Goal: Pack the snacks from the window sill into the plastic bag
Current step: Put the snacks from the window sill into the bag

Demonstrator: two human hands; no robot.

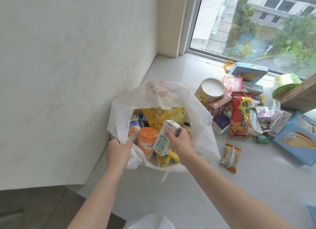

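Left hand (118, 149) gripping the near-left rim of the white bag (201, 119), holding the mouth wide; right hand (179, 140) pinching a green-and-white milk carton (166, 138) over the middle of the opening, thumb on the near face, fingers wrapped behind. Carton tilted, long axis running from near-left up to far-right, lower end pointing down beside an orange-lidded cup (147, 140) and above a yellow packet (166, 159). Likely needs only a short drop straight below the right hand, into the gap between cup and packet; cup lid may catch the lower corner.

Window sill (188, 186) under everything. To the right of the right hand, well apart from the left: a blue box (295, 141) at the far right, a round tub (211, 90) lying on its side just beyond the bag, a red snack bag (239, 116), a small orange packet (230, 157) lying nearest the right hand. Many snacks not yet packed; right hand plainly the nearer one for those.
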